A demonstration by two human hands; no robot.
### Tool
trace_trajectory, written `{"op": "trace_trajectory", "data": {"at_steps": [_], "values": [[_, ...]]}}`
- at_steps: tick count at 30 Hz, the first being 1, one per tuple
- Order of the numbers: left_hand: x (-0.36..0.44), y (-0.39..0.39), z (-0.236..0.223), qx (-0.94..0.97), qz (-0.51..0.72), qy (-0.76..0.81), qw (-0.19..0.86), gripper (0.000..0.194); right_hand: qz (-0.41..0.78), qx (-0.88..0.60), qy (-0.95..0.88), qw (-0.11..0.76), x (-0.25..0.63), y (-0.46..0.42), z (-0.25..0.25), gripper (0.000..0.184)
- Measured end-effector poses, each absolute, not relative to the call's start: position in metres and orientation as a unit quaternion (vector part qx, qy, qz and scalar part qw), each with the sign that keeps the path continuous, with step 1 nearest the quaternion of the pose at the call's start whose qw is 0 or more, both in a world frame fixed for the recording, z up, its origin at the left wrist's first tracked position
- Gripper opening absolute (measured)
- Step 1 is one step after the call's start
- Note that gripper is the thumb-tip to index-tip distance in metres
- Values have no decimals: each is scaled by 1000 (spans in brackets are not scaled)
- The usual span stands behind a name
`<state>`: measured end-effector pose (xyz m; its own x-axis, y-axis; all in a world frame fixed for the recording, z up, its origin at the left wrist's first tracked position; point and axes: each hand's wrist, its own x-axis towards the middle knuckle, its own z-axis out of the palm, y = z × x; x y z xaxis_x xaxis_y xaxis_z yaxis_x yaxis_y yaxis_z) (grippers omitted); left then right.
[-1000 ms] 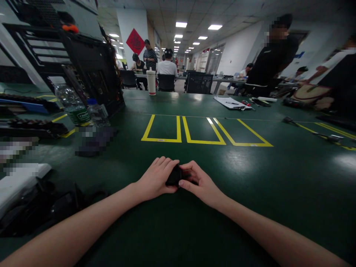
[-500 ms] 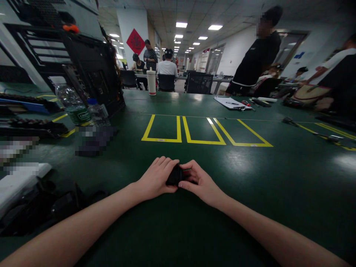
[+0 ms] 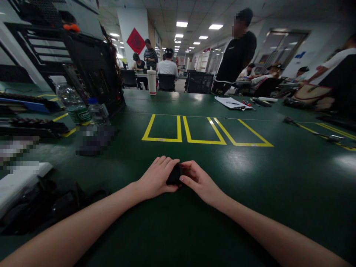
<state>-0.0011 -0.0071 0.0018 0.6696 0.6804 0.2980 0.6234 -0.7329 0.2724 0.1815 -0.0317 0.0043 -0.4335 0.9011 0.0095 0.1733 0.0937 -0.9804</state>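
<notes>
Hiding partly behind my fingers: a small rounded black object point(image 3: 174, 176), between my left hand point(image 3: 157, 178) and right hand point(image 3: 204, 184), over the near middle of the glossy dark green tabletop point(image 3: 236, 230); its full shape, and whether it rests on the surface, I can't tell.
Blurred at the left: a dark purple item point(image 3: 97, 141) under pixelation; nearer me, a black jumble point(image 3: 59, 205) too dark to sort out.
Forearms point(image 3: 91, 218): both slant in from the lower corners, cut off by the frame.
Left: palm down, closed over the object's left side, fingers together, thumb on the near side.
Right: curved and partly open, thumb and forefinger at the object's right edge; whether they grip it, I can't tell.
Yellow tape outlines point(image 3: 161, 140): three, in a row beyond my hands.
Clear plastic bottles point(image 3: 79, 116): two, one green-labelled.
White tumbler point(image 3: 151, 82): one.
</notes>
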Motion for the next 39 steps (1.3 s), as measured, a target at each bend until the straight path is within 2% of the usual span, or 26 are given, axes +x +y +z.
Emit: {"op": "trace_trajectory", "data": {"at_steps": [7, 13, 18, 25, 31, 39], "values": [[-1, -7, 2, 911, 191, 358, 69, 60, 530, -388, -669, 348, 183, -33, 4, 26], [0, -6, 0, 911, 196, 358, 62, 60, 547, -380, -650, 365, 181, -31, 0, 19], [-1, -8, 3, 912, 190, 356, 70, 58, 548, -400, -644, 353, 182, -31, 4, 27], [-2, -8, 3, 912, 189, 358, 67, 62, 510, -381, -689, 345, 183, -35, 7, 27], [-1, -7, 0, 911, 197, 358, 64, 60, 537, -377, -668, 351, 182, -34, 7, 18], [-1, -8, 4, 911, 187, 361, 69, 59, 540, -392, -664, 339, 184, -33, 4, 26]]}}
